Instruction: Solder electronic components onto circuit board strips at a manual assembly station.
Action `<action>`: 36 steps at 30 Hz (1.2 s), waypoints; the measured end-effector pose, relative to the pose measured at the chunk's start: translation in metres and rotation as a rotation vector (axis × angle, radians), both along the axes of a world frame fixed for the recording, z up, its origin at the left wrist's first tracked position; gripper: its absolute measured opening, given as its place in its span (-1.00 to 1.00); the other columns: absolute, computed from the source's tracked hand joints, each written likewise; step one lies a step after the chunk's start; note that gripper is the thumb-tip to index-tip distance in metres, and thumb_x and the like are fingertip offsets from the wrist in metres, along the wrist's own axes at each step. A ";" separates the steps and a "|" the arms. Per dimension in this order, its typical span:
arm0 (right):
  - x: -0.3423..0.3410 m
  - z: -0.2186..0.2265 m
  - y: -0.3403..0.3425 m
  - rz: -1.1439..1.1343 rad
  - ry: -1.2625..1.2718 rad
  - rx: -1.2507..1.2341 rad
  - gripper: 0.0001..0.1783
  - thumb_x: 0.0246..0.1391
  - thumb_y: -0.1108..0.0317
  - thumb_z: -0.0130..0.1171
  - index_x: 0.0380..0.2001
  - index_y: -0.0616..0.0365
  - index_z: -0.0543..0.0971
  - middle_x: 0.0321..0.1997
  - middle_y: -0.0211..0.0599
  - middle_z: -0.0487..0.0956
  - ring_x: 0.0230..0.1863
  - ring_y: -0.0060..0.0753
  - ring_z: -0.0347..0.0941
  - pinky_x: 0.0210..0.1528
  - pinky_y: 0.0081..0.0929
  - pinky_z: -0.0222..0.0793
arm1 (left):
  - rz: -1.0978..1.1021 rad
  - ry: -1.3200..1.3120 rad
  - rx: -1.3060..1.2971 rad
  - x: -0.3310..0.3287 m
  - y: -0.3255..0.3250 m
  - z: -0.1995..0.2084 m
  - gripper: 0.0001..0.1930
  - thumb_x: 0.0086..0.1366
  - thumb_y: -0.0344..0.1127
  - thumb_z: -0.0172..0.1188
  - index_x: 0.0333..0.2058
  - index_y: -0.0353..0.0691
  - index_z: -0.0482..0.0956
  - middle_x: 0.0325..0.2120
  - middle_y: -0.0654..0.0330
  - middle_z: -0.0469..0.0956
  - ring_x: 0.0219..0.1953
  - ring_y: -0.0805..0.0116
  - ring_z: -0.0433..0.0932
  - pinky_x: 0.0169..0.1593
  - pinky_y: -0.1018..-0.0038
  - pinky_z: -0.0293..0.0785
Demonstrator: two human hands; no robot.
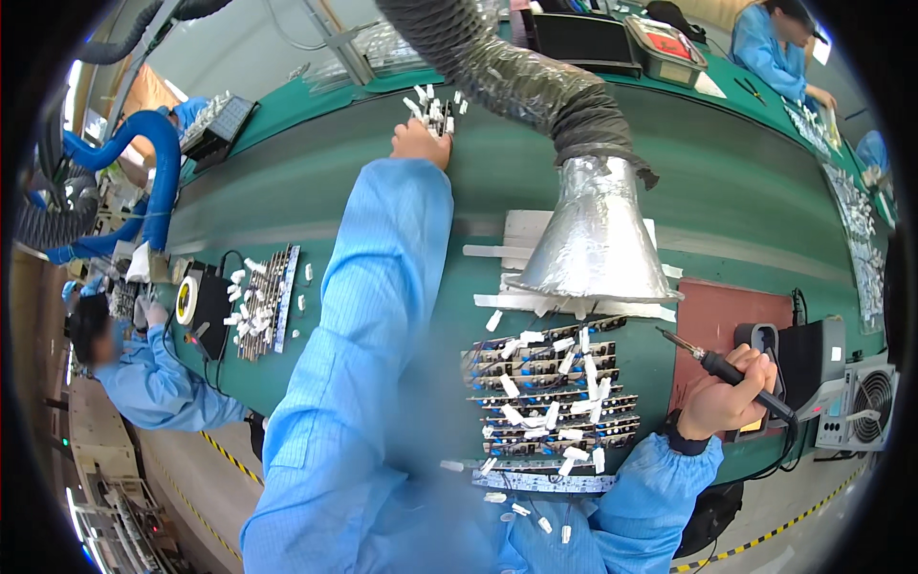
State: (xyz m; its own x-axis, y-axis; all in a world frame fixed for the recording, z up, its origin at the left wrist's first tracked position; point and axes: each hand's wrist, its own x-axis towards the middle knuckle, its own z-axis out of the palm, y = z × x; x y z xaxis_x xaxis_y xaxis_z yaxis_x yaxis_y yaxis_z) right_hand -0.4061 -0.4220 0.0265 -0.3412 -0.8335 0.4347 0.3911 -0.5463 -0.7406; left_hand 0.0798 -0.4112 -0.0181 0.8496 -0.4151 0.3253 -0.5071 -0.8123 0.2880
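Stretched far across the bench, my left hand (422, 143) is closed at the near side of a small cluster of circuit boards (442, 117) with white connectors; its fingertips are partly hidden. On the right, my right hand (723, 402) grips a soldering iron (712, 364), whose bare metal tip points up and to the left. Between my forearms lies a row of narrow circuit boards (545, 402) with blue parts and white plugs on short leads. A pale blue-white board strip (545, 480) runs along the near side of that row.
A foil-covered fume duct (598, 239) hangs over the bench middle. A soldering station (808, 359) and a reddish mat (732, 325) are at right. More boards (268, 301) lie at left beside a black-and-white device (198, 311). Co-workers sit at left (158, 383) and far right (770, 53).
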 end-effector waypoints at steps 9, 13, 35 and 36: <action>-0.001 0.004 -0.002 -0.015 0.022 0.020 -0.68 0.18 0.52 -0.10 -0.66 0.12 0.19 -0.67 -0.51 0.12 -0.61 -0.65 0.00 -0.51 -0.60 0.02 | -0.209 -0.058 0.043 -0.035 0.032 0.031 -0.04 0.04 0.24 0.30 0.28 -0.21 0.15 0.13 0.02 0.38 0.14 0.05 0.42 0.28 -0.04 0.09; -0.012 -0.004 -0.006 -0.004 -0.010 -0.005 -0.73 0.18 0.50 -0.02 -0.62 0.20 0.31 -0.63 -0.47 0.23 -0.59 -0.64 0.11 -0.45 -0.63 0.16 | -0.524 0.155 0.051 -0.118 0.100 0.070 -0.51 0.20 0.05 0.21 -0.07 -0.23 0.53 -0.07 0.04 0.52 -0.07 0.04 0.53 0.02 0.21 0.43; -0.014 0.004 -0.008 -0.179 0.009 -0.011 -0.71 0.20 0.49 -0.02 -0.63 0.22 0.32 -0.57 -0.40 0.31 -0.51 -0.54 0.24 -0.39 -0.56 0.30 | -1.382 0.221 0.005 -0.279 0.200 0.041 -0.42 0.30 0.10 0.02 0.23 -0.01 0.38 0.28 0.03 0.24 0.33 0.01 0.19 0.35 -0.06 -0.04; -0.013 0.007 -0.007 -0.169 0.002 -0.008 -0.70 0.19 0.49 -0.03 -0.65 0.21 0.31 -0.58 -0.40 0.31 -0.52 -0.54 0.23 -0.39 -0.56 0.30 | -1.386 0.228 0.008 -0.281 0.201 0.041 -0.42 0.30 0.10 0.02 0.23 -0.01 0.38 0.28 0.03 0.24 0.33 0.01 0.19 0.35 -0.06 -0.04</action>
State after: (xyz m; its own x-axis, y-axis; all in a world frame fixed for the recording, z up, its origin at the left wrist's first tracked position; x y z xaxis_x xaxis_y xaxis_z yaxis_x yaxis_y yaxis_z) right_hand -0.4194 -0.4286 0.0332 -0.4754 -0.7607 0.4420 0.2915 -0.6102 -0.7367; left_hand -0.2015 -0.2107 0.0232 -0.2132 -0.9493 0.2311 -0.8302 0.3007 0.4693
